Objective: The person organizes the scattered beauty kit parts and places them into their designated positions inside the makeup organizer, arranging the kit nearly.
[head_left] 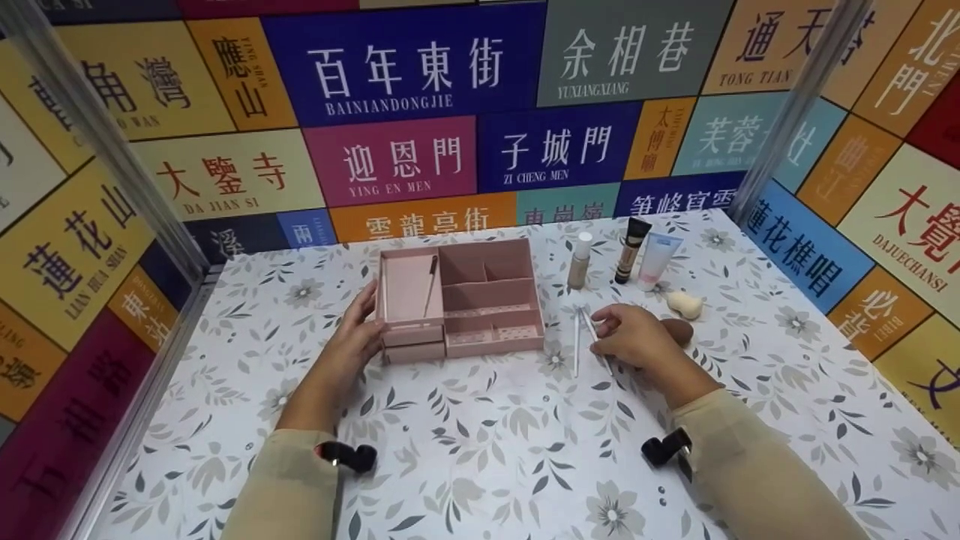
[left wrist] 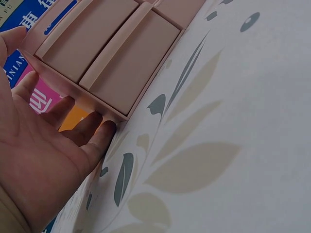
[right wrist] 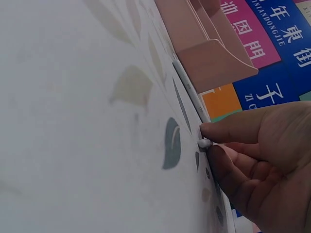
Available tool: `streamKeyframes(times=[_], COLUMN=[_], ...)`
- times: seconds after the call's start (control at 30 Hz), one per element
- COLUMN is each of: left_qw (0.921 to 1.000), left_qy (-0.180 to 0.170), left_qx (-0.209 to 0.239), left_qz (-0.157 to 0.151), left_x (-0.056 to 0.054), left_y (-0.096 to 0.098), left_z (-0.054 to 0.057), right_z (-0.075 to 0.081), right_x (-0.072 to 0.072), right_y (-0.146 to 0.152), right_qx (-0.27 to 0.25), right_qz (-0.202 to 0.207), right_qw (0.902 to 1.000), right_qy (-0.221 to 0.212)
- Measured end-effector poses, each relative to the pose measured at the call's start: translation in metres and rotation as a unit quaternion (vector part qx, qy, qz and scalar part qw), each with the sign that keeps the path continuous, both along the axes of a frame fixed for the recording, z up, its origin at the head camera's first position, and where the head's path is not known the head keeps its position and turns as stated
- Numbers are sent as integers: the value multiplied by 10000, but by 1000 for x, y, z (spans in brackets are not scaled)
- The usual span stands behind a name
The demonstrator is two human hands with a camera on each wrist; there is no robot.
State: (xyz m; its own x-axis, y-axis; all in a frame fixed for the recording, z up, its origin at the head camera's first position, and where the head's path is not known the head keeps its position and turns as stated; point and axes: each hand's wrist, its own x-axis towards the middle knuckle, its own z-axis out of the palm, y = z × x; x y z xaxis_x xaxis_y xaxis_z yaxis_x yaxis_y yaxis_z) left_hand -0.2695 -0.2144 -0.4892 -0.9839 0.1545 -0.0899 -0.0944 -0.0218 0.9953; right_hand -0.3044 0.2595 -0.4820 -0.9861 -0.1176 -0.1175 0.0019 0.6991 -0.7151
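Note:
A pink desktop organizer (head_left: 493, 298) stands on the table. My left hand (head_left: 358, 330) touches its left side. In the left wrist view, the fingers (left wrist: 99, 124) lie relaxed along the organizer's side, close to two small drawers (left wrist: 131, 58). My right hand (head_left: 634, 337) pinches a slim white makeup brush (head_left: 608, 366) between thumb and fingers, low over the tabletop. Its pale end (right wrist: 204, 143) shows between the fingertips in the right wrist view. A second white brush (head_left: 577, 345) lies just left of it. Another thin brush (head_left: 430, 285) with a dark tip leans in the organizer's left compartment.
Behind the right hand stand a small bottle with a white cap (head_left: 579, 261), a black tube (head_left: 631, 251) and a pale blue-and-pink tube (head_left: 659, 261). A cream sponge (head_left: 685, 304) lies at right, with a brown rounded item (head_left: 679, 331) partly hidden by the hand.

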Motion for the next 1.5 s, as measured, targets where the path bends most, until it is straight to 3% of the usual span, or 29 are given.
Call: streamKeyframes(times=[0.63, 1.03, 1.3, 1.4, 1.5], left_qw=[9999, 9999, 9999, 9999, 9999], left_qy=[-48, -117, -148, -130, -83], left_qx=[101, -81, -17, -2, 28], left_qz=[64, 70, 78, 89, 94], left_x=[-2, -2, -2, -2, -1], left_y=[2, -1, -1, -1, -1], left_z=[-1, -2, -1, -1, -1], right_z=[2, 4, 17, 20, 25], right_x=[1, -4, -1, 1, 3], right_y=[3, 7, 0, -5, -12], right_qx=[-39, -761, -1753, -2439, -3217], right_qz=[-236, -690, -919, -790, -552], right_qw=[9996, 9947, 9790, 9648, 9423], right_qy=[-162, -98, -488, -591, -747])
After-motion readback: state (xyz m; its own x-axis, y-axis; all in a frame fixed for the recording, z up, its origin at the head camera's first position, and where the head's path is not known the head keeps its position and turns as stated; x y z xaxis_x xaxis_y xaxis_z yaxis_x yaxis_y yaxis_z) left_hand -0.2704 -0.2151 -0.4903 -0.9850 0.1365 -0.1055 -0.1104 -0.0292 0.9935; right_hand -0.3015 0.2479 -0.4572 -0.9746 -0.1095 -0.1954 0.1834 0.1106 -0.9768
